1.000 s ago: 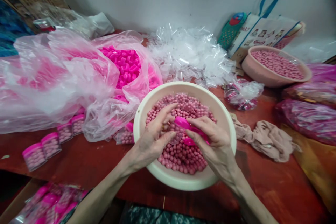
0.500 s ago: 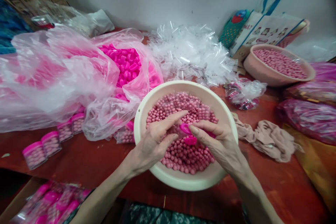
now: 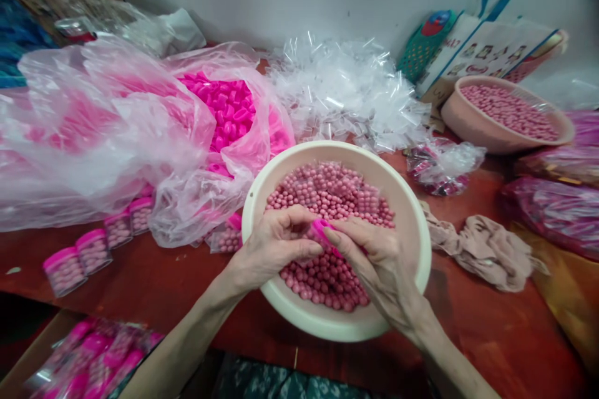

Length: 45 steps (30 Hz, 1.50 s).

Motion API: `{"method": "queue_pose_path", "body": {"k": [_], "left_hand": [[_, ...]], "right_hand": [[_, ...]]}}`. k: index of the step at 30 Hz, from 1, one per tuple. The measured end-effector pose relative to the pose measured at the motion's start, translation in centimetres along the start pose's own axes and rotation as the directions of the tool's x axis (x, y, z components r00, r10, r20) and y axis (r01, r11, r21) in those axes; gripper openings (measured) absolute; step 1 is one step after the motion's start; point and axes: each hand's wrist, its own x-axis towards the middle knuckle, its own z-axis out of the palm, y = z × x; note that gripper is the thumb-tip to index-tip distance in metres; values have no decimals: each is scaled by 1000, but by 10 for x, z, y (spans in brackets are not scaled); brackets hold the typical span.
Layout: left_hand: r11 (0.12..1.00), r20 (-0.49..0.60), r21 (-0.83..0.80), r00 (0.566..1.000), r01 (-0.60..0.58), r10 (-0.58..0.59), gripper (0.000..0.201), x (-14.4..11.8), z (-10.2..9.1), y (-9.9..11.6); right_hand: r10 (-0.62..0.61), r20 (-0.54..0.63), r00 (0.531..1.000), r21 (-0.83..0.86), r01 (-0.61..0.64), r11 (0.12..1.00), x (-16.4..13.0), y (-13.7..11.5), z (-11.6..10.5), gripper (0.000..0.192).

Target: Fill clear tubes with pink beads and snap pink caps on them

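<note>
Over a cream basin [image 3: 423, 262] of round pink beads [image 3: 327, 290], both my hands meet. My right hand [image 3: 381, 262] pinches a bright pink plastic cap [image 3: 322, 229] between thumb and fingers. My left hand [image 3: 274, 240] is closed at the cap's left side, thumb and fingers around what looks like a small clear container, mostly hidden. A second bit of bright pink shows under my right fingers. Clear containers [image 3: 369, 199] filled with beads lie on the beads at the back of the basin.
Left of the basin, bead-filled containers with pink caps [image 3: 93, 250] stand in a row. Behind them a plastic bag [image 3: 274, 131] holds loose pink caps [image 3: 229, 109]. Clear empty containers [image 3: 346, 87] are heaped at the back. A bead bowl [image 3: 452, 115] and crumpled cloth [image 3: 496, 252] are at right.
My left fingers have closed in toward the cap, and my hands have come together. The cap has shifted slightly left and tilted. The view has moved a little.
</note>
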Motion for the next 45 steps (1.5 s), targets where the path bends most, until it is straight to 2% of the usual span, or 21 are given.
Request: {"method": "queue_pose_path", "body": {"k": [5, 8, 10, 12, 14, 16, 19, 23, 26, 29, 31, 36, 42, 45], "left_hand": [[999, -33, 43, 999, -31, 32, 17, 0, 1, 4], [997, -55, 48, 996, -67, 70, 14, 0, 0, 3], [996, -65, 43, 994, -84, 86, 13, 1, -1, 2], [995, -66, 31, 993, -96, 98, 12, 0, -2, 1], [995, -67, 20, 993, -94, 95, 11, 0, -3, 0], [997, -81, 19, 993, -81, 82, 10, -1, -3, 0], [999, -90, 10, 995, -50, 50, 10, -1, -2, 0], [1000, -37, -5, 999, -3, 3, 11, 0, 1, 1], [999, -24, -7, 999, -48, 48, 24, 1, 2, 2], [996, -17, 24, 996, -88, 89, 34, 1, 1, 0], [993, -7, 56, 995, -101, 102, 29, 1, 0, -3], [995, -29, 53, 996, -82, 84, 24, -2, -2, -6], [999, -30, 4, 999, -44, 44, 21, -3, -1, -3], [999, -37, -14, 998, -42, 42, 21, -4, 0, -4]], "right_hand": [[32, -1, 999, 10, -32, 999, 4, -1, 4, 23], [-17, -23, 1000, -90, 15, 996, 7, -4, 8, 26], [-66, -33, 997, -220, 57, 974, 8, -5, 11, 27], [-115, 25, 993, -367, 116, 923, 6, -3, 11, 27], [-144, 138, 980, -469, 193, 862, 1, 2, 8, 27], [-151, 244, 958, -518, 261, 815, -5, 8, 4, 35], [-151, 322, 935, -587, 322, 743, -15, 13, -2, 47], [-159, 283, 946, -684, 315, 658, -18, 6, 3, 47], [-143, 186, 972, -782, 234, 577, -9, 0, 15, 47], [-202, 131, 971, -852, 214, 477, 0, -1, 25, 49], [-238, 145, 960, -860, 241, 449, 4, 0, 27, 48], [-230, 171, 958, -837, 264, 479, 7, 0, 25, 41], [-261, 250, 932, -853, 339, 396, 10, 1, 22, 8], [-284, 297, 912, -842, 390, 374, 11, 1, 21, 9]]}}
